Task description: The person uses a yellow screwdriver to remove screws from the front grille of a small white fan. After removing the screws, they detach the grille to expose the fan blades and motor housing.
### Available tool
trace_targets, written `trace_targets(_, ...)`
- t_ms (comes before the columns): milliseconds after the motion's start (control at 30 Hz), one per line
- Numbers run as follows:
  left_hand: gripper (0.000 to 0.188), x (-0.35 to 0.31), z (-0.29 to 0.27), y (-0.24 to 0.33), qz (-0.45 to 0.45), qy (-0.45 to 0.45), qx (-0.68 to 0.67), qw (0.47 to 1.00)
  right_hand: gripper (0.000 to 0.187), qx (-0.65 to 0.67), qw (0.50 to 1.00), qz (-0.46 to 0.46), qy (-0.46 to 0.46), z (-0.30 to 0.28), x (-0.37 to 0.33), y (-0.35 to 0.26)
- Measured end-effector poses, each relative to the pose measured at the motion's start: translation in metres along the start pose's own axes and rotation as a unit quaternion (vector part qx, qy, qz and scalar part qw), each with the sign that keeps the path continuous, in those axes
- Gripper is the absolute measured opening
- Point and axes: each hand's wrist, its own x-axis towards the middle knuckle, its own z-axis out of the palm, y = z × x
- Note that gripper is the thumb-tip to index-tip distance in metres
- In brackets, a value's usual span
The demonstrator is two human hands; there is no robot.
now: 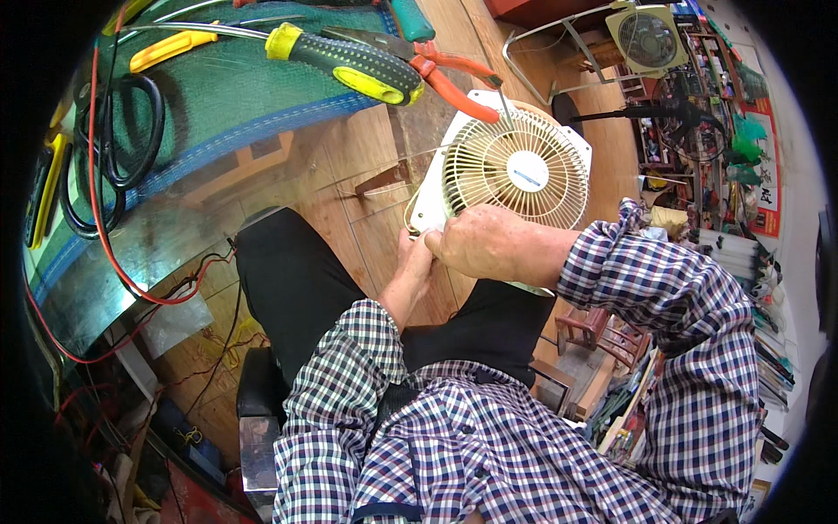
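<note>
Wooden floor (pixel 345 218) shows beneath the white fan (pixel 527 171). At the fan's near left corner, my right grip (pixel 484 244) curls inward against my left grip (pixel 410 275); the contact is hidden, so I cannot tell what either pinches. Left of the fan, a strip of floor divides it from the surface (pixel 98 293), edged with blue-banded green mesh (pixel 240 83). Toward the fan's upper left corner, red-handled pliers (pixel 458 94) and a yellow-black screwdriver (pixel 353 70) overhang the mesh's edge in view. Beyond the fan stands a box fan (pixel 648 39).
</note>
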Motion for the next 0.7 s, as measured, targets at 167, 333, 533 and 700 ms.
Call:
trace_targets(167, 0.051, -0.001, -0.006, 0.01, -0.019, -0.024, 0.018, 0.999, 0.016, 0.027, 0.995, -0.094, -0.012, 0.0, -0.003, 0.018)
trace_targets(333, 0.036, -0.01, 0.001, 0.015, -0.024, -0.001, 0.064, 0.998, 0.023, 0.097, 0.99, 0.083, -0.064, -0.017, -0.01, 0.022)
trace_targets(533, 0.052, -0.012, 0.005, 0.016, -0.032, -0.012, 0.036, 0.999, 0.022, 0.101, 0.973, -0.062, 0.197, 0.017, -0.011, 0.03)
trace_targets(700, 0.056, -0.013, 0.001, 0.017, -0.015, 0.0, 0.03, 0.999, 0.018, 0.078, 0.994, 0.081, -0.008, -0.017, -0.009, 0.019)
